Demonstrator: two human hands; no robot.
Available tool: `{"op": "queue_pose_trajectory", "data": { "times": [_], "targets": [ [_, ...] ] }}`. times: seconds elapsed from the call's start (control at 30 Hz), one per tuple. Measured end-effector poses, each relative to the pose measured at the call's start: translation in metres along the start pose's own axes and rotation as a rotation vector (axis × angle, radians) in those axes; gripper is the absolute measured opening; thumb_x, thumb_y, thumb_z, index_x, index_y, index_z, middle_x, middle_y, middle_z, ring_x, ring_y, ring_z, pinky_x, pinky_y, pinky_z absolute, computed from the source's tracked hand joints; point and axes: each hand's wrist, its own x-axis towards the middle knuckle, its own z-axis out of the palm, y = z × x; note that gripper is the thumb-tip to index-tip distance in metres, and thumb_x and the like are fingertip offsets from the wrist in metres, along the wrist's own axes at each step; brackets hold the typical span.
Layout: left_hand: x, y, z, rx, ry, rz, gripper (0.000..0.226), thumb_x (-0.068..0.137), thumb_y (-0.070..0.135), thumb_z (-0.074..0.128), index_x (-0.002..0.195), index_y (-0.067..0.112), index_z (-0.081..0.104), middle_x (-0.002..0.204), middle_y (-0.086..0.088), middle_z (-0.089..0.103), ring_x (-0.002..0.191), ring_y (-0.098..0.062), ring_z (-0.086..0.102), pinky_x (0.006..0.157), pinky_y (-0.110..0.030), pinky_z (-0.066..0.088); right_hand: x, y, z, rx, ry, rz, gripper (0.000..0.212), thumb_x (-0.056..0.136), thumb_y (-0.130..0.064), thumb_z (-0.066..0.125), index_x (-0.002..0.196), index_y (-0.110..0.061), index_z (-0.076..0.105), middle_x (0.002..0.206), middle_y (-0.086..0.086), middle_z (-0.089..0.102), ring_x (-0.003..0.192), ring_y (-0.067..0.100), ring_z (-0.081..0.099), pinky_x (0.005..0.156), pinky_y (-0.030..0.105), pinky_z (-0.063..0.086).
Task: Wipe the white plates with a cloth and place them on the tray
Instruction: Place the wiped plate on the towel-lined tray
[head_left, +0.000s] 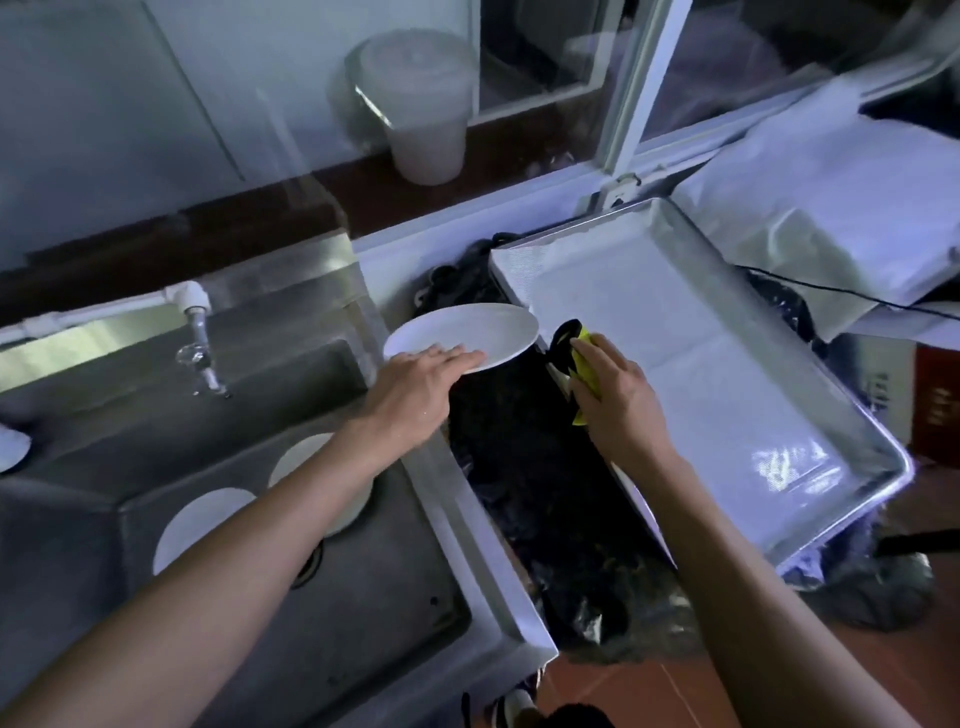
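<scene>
My left hand (415, 387) grips the near rim of a white plate (467, 330), held level above the gap between the sink and the tray. My right hand (613, 395) is closed on a yellow and black cloth (582, 353), just right of the plate and at the tray's left edge. The large metal tray (779, 364) lies to the right with nothing on it. Two more white plates (202, 519) (298, 457) lie in the steel sink (363, 597), partly hidden under my left forearm.
A tap (197, 338) sticks out over the sink's back. Dark crumpled plastic (545, 493) fills the gap between sink and tray. A translucent bucket (415, 104) stands on the ledge behind. White sheeting (831, 208) lies beyond the tray. Another white plate edge (10, 449) shows at far left.
</scene>
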Motion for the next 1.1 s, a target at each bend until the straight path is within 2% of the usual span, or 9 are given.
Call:
{"op": "queue_pose_trajectory", "data": {
  "times": [0.1, 0.23, 0.37, 0.53, 0.73, 0.83, 0.93, 1.1],
  "targets": [
    [0.042, 0.032, 0.015, 0.004, 0.003, 0.024, 0.067, 0.092, -0.011, 0.048, 0.146, 0.027, 0.055, 0.147, 0.003, 0.057, 0.131, -0.026, 0.059, 0.105, -0.044, 0.049, 0.013, 0.039, -0.027, -0.018, 0.032, 0.017, 0.044, 0.097, -0.015, 0.06, 0.14, -0.019, 0.052, 0.138, -0.007, 0.05, 0.108, 0.034, 0.053, 0.073, 0.046, 0.053],
    [0.097, 0.068, 0.03, 0.086, -0.009, 0.048, 0.07, 0.094, -0.009, 0.042, 0.152, 0.03, 0.046, 0.156, 0.003, 0.046, 0.144, -0.023, 0.044, 0.114, -0.043, 0.039, 0.026, 0.083, -0.052, -0.013, 0.049, 0.049, 0.041, 0.097, -0.014, 0.06, 0.137, -0.017, 0.054, 0.13, -0.007, 0.052, 0.098, 0.033, 0.054, 0.066, 0.047, 0.054],
    [0.151, 0.098, 0.047, 0.171, -0.104, 0.093, 0.075, 0.094, -0.007, 0.042, 0.158, 0.03, 0.032, 0.164, 0.002, 0.034, 0.151, -0.02, 0.032, 0.118, -0.044, 0.032, 0.032, 0.12, -0.065, -0.019, 0.051, 0.077, 0.04, 0.098, -0.014, 0.058, 0.138, -0.015, 0.053, 0.133, -0.004, 0.053, 0.098, 0.035, 0.056, 0.065, 0.047, 0.053],
    [0.203, 0.127, 0.073, 0.246, -0.18, 0.137, 0.071, 0.095, -0.005, 0.043, 0.157, 0.027, 0.035, 0.162, -0.002, 0.038, 0.145, -0.024, 0.039, 0.111, -0.048, 0.037, 0.039, 0.148, -0.071, -0.087, 0.043, 0.106, 0.041, 0.101, -0.02, 0.054, 0.142, -0.015, 0.05, 0.14, -0.002, 0.049, 0.104, 0.031, 0.052, 0.067, 0.046, 0.053],
    [0.234, 0.146, 0.107, 0.344, -0.212, 0.078, 0.065, 0.097, 0.002, 0.047, 0.155, 0.029, 0.037, 0.159, -0.003, 0.042, 0.146, -0.028, 0.038, 0.116, -0.054, 0.029, 0.044, 0.168, -0.069, -0.098, 0.032, 0.17, 0.042, 0.101, -0.019, 0.054, 0.143, -0.019, 0.047, 0.144, -0.002, 0.044, 0.11, 0.032, 0.05, 0.075, 0.049, 0.053],
    [0.238, 0.148, 0.12, 0.377, -0.202, 0.056, 0.064, 0.097, 0.003, 0.049, 0.154, 0.029, 0.038, 0.156, -0.002, 0.045, 0.144, -0.026, 0.039, 0.114, -0.053, 0.03, 0.043, 0.175, -0.067, -0.111, 0.044, 0.187, 0.041, 0.1, -0.015, 0.054, 0.141, -0.018, 0.047, 0.143, -0.002, 0.044, 0.109, 0.033, 0.049, 0.076, 0.05, 0.053],
    [0.237, 0.148, 0.132, 0.402, -0.23, 0.076, 0.066, 0.096, 0.004, 0.05, 0.156, 0.027, 0.033, 0.16, -0.004, 0.038, 0.148, -0.028, 0.032, 0.117, -0.052, 0.028, 0.042, 0.181, -0.065, -0.138, 0.039, 0.187, 0.04, 0.1, -0.014, 0.055, 0.139, -0.02, 0.048, 0.143, -0.003, 0.044, 0.112, 0.033, 0.049, 0.075, 0.049, 0.054],
    [0.226, 0.147, 0.152, 0.474, -0.344, 0.087, 0.076, 0.095, 0.008, 0.049, 0.16, 0.027, 0.014, 0.166, -0.005, 0.018, 0.154, -0.03, 0.014, 0.119, -0.051, 0.024, 0.038, 0.185, -0.061, -0.174, 0.01, 0.175, 0.038, 0.1, -0.015, 0.055, 0.136, -0.023, 0.048, 0.141, -0.005, 0.043, 0.114, 0.032, 0.049, 0.075, 0.049, 0.054]
  ]
}}
